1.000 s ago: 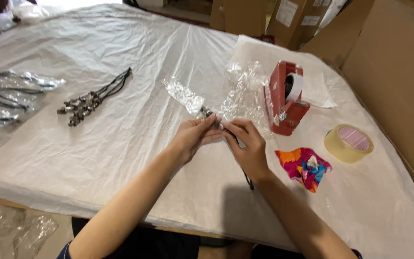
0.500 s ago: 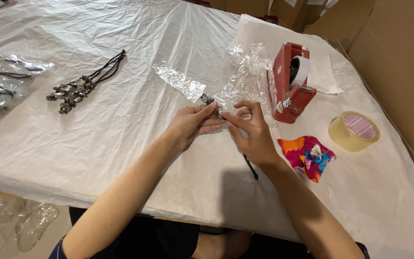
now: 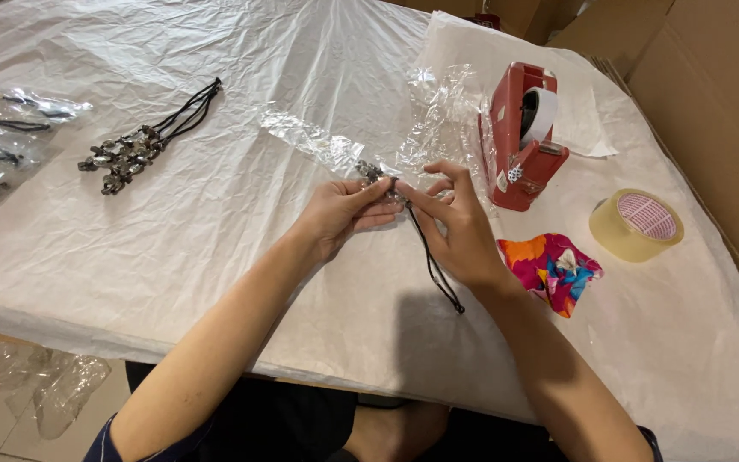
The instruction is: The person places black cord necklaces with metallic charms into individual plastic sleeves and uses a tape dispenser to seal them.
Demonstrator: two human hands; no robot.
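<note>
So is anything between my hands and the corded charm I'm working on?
No. Both the left hand and right hand already pinch the charm at its metal end. Its black cord trails toward you, by the right hand.

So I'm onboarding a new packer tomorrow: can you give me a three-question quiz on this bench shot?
1. True or false: the red tape dispenser stands on the left hand side of the table.
2. What do both hands pinch between them?
A) the roll of tape
B) a black cord with a charm
C) the colourful cloth
3. What lies far left of the hands, unwrapped?

Key: 1 false; 2 B; 3 a bundle of black cords with charms.
</note>
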